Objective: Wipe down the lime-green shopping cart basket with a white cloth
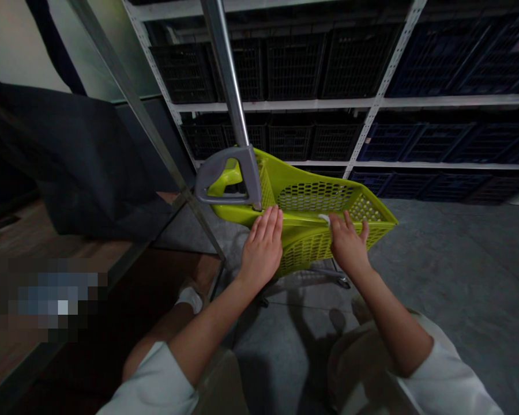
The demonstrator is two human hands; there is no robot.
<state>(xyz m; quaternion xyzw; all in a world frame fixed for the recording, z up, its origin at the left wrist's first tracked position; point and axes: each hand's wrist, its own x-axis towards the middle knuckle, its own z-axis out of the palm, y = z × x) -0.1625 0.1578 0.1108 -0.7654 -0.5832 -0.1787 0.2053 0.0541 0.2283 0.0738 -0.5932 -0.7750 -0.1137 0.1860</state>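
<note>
A lime-green plastic shopping cart (311,251) with perforated sides stands on the floor in front of me. My left hand (262,248) lies on its near rim, fingers stretched out and side by side. Farther right along the same rim, my right hand (349,243) has its thumb and index finger closed on a small white cloth (324,219), with the other fingers raised. Whether it is cloth or tissue is hard to tell. A grey loop handle (251,173) sits at the cart's left end, and a chrome pole (227,69) rises from there.
White metal shelving (277,105) stands behind the cart, loaded with black crates (296,66) and dark blue crates (441,63). At left are a metal frame post (134,104), a dark fabric sheet (86,167) and a wooden surface (108,253). Grey floor (450,276) extends to the right.
</note>
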